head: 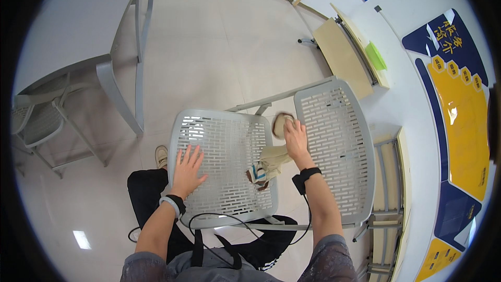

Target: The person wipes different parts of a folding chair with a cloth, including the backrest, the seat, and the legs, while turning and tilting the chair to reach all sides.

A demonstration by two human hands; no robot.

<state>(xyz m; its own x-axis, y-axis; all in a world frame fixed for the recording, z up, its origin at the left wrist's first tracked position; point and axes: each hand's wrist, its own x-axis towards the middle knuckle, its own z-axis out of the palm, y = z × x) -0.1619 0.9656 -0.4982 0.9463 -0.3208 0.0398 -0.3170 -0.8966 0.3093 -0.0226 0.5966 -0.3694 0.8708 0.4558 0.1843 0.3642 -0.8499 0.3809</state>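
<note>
A grey plastic chair with a slotted seat (219,188) and a slotted backrest (336,156) stands before me. My left hand (189,172) lies on the seat near its left edge, fingers spread, holding nothing. A cream cloth (274,156) with brown and teal stripes at one end is gripped in my right hand (296,139), at the inner edge of the backrest. One end of the cloth bulges past my fingers, slightly blurred, and its striped end hangs over the right side of the seat. My palm hides the middle of the cloth.
A black cable (250,229) loops from my right wristband across the chair's near side. At upper left is a white table (78,19), with another grey chair (43,121) beneath it. Folded tables (344,55) and a light green container (375,55) stand along the right wall.
</note>
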